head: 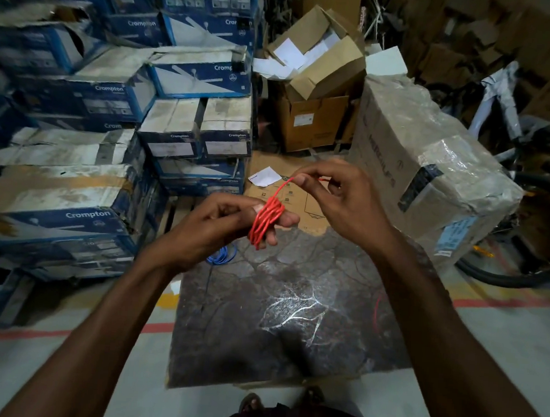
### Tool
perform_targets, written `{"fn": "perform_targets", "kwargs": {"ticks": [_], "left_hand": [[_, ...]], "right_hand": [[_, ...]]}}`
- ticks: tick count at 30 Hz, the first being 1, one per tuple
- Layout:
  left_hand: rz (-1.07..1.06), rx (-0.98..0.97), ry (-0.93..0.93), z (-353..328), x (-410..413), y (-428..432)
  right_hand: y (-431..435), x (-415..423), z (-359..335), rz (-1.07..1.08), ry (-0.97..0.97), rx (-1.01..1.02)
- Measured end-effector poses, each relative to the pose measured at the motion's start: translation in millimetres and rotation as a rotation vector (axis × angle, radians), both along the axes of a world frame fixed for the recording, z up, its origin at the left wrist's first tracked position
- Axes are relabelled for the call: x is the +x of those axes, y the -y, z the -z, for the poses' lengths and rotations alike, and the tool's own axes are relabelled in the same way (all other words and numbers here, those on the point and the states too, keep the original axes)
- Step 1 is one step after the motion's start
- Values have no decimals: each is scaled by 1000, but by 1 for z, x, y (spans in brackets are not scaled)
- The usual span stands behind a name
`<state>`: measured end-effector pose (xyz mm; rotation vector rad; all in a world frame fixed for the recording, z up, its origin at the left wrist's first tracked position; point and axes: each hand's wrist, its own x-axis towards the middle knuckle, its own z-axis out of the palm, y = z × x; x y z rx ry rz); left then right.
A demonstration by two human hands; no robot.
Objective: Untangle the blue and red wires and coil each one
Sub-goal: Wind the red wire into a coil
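Note:
The red wire (266,219) is wound in several loops around the fingers of my left hand (214,225). Its free end runs up to my right hand (336,196), which pinches it between thumb and forefinger. Both hands hover above a dark mat (286,307) on the floor. The blue wire (221,256) lies coiled on the mat's far left edge, partly hidden behind my left hand. A short red strand (376,308) shows at the mat's right side by my right forearm.
Stacked blue and white cartons (75,161) fill the left. Brown cardboard boxes (315,81) stand behind, and a plastic-wrapped box (433,160) on the right. A bicycle (521,199) leans at far right. A flattened cardboard sheet (303,203) lies past the mat.

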<state>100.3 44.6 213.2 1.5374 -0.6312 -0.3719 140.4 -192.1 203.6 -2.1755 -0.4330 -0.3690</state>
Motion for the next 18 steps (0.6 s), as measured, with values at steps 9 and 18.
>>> {"fn": "perform_targets", "kwargs": {"ticks": [9, 18], "left_hand": [[-187, -229, -39, -16, 12, 9], [-413, -182, -94, -3, 27, 28]], "right_hand": [[-33, -37, 66, -1, -212, 7], [-53, -89, 66, 4, -203, -138]]}}
